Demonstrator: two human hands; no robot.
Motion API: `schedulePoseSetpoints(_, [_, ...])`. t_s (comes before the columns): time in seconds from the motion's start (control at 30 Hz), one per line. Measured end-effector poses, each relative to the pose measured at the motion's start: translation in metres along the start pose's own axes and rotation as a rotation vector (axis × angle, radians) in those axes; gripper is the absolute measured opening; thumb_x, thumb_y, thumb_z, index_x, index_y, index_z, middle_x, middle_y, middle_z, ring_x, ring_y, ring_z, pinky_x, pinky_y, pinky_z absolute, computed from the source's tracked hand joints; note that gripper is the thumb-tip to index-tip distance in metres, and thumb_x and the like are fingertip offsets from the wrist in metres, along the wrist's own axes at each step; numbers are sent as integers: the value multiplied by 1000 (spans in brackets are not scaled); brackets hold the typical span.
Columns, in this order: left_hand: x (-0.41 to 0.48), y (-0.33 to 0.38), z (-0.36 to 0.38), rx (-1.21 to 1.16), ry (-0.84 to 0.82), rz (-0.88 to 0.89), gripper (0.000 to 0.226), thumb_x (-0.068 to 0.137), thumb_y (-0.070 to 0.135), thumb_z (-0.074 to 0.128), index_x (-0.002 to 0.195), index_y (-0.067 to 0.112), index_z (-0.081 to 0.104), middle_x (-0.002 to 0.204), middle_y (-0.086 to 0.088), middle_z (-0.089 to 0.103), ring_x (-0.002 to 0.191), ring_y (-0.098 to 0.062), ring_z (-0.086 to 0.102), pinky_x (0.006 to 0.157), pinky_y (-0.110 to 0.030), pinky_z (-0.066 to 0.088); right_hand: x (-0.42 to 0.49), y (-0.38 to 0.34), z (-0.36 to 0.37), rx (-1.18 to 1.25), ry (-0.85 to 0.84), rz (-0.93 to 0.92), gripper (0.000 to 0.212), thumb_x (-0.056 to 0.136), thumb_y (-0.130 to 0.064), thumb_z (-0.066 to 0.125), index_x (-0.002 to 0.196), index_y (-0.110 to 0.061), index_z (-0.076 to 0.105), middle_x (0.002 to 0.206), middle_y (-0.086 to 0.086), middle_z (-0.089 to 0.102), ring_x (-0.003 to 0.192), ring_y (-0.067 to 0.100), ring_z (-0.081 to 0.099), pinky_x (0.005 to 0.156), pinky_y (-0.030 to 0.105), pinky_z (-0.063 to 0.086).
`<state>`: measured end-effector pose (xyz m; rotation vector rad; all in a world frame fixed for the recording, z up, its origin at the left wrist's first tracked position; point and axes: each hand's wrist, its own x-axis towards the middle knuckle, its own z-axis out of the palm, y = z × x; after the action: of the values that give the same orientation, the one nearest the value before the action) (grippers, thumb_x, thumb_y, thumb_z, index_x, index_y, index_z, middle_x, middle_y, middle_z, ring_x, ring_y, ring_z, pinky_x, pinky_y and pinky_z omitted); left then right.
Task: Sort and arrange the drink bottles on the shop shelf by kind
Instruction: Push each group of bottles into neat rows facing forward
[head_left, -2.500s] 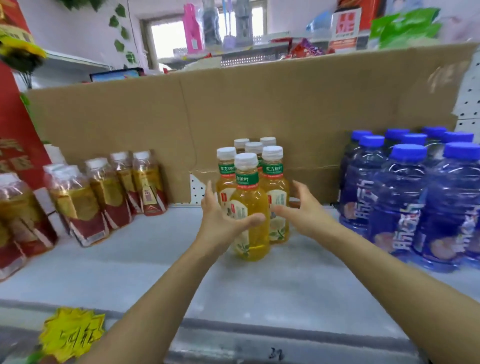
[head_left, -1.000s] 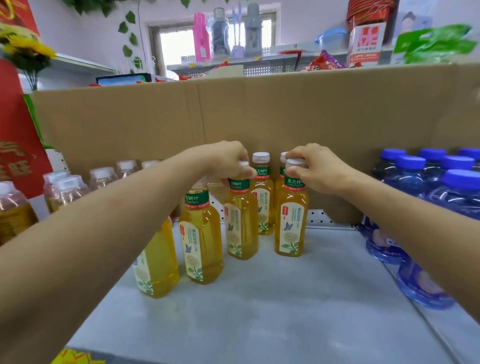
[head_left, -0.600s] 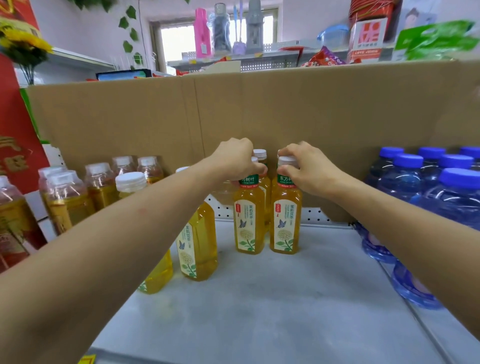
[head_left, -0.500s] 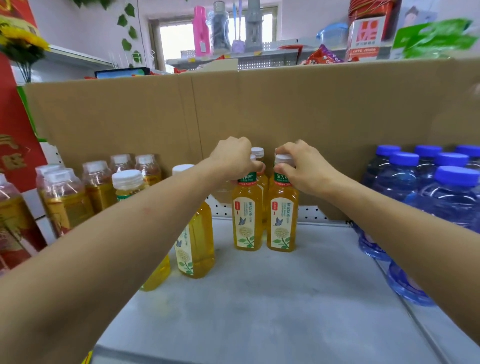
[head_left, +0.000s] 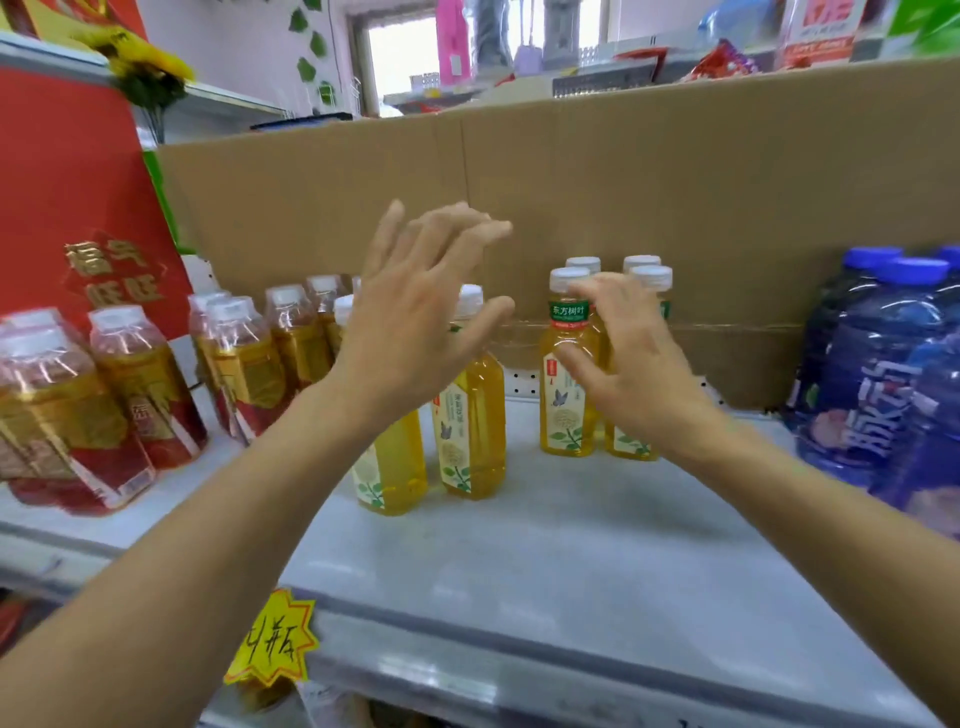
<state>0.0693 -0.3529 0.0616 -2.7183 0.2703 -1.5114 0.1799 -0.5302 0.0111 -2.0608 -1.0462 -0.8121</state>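
Looks mostly sorted; squared up against the brown cardboard backing (head_left: 701, 208), four clear plastic bottles of yellow tea with white caps (head_left: 563, 431); apart in front-left on the grey shelf (head_left: 545, 551), two more yellow tea bottles (head_left: 470, 436), likely yet to join; flanked by red-labelled amber bottles (head_left: 145, 400) and blue-capped blue bottles (head_left: 872, 384); with left hand (head_left: 415, 322) fingers spread wide, right hand (head_left: 634, 379) loosely open, both gripping nothing.

Bright daylight from overexposed window (head_left: 410, 57); motion blur, wide-angle edge distortion.

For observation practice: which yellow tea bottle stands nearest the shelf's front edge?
The leftmost yellow tea bottle; every other one stands farther back.
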Motion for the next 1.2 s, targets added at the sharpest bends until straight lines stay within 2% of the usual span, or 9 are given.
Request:
schedulePoseSetpoints(0.13, [-56,-32,-14,-492,261,-437,69,89,44,62,149,27,31,142,20,35,136,-2,35,114,-40,34,-7,-42,50,374,-276,283,91,78,-45,78,150,-29,24,148,-8,39,133,7,36,106,30,35])
schedulePoseSetpoints(0.27, [-98,-67,-6,-878,-231,-863,106,76,22,78,155,35,9,156,3,35,139,-11,40,116,-45,35,-13,-57,91,619,-327,615,88,73,-39,84,140,-30,27,109,-22,52,120,12,54,83,24,45])
schedulePoseSetpoints(0.37, [-115,-79,7,-836,-591,-866,92,74,2,82,146,30,30,125,1,62,113,-15,63,104,-43,49,-18,-53,96,560,-261,678,78,74,-39,84,129,-30,30,117,-11,54,114,13,55,90,35,48])
schedulePoseSetpoints(0.47, [-116,-88,17,-843,-630,-870,66,67,13,90,115,33,50,102,5,72,94,-10,71,89,-33,57,-32,-41,70,564,-261,687,80,68,-40,86,125,-37,32,108,-21,57,97,-1,57,85,29,50])
schedulePoseSetpoints(0.53, [-112,-85,24,-900,-641,-832,70,60,18,92,117,29,53,95,10,75,88,-5,73,79,-26,60,-46,-28,44,601,-260,682,79,54,-46,87,119,-38,42,101,-21,66,89,-1,65,73,20,50])
schedulePoseSetpoints(0.7, [-100,-42,53,-962,-592,-781,69,65,24,91,119,32,49,114,4,70,105,-17,69,93,-46,56,-69,0,-8,672,-211,730,72,50,-41,86,112,-46,51,101,-23,71,92,-1,70,68,24,54])
schedulePoseSetpoints(0.83, [-88,3,87,-1043,-577,-734,67,76,33,85,127,32,42,124,8,64,112,-16,64,94,-40,56,-76,13,-21,662,-188,775,60,58,-37,82,111,-40,55,99,-19,73,92,3,71,56,18,56])
schedulePoseSetpoints(1.03, [-83,40,117,-1149,-474,-825,69,75,39,85,127,35,39,119,11,62,105,-9,64,77,-24,56,-89,29,-14,673,-158,809,60,65,-36,79,118,-36,52,110,-11,70,93,7,71,62,22,57])
schedulePoseSetpoints(1.2, [-90,47,126,-1085,-486,-750,66,84,36,78,132,38,33,131,10,56,120,-16,57,98,-41,54,-98,35,-11,762,-119,774,50,75,-37,73,122,-32,56,112,-10,71,98,9,70,68,20,57])
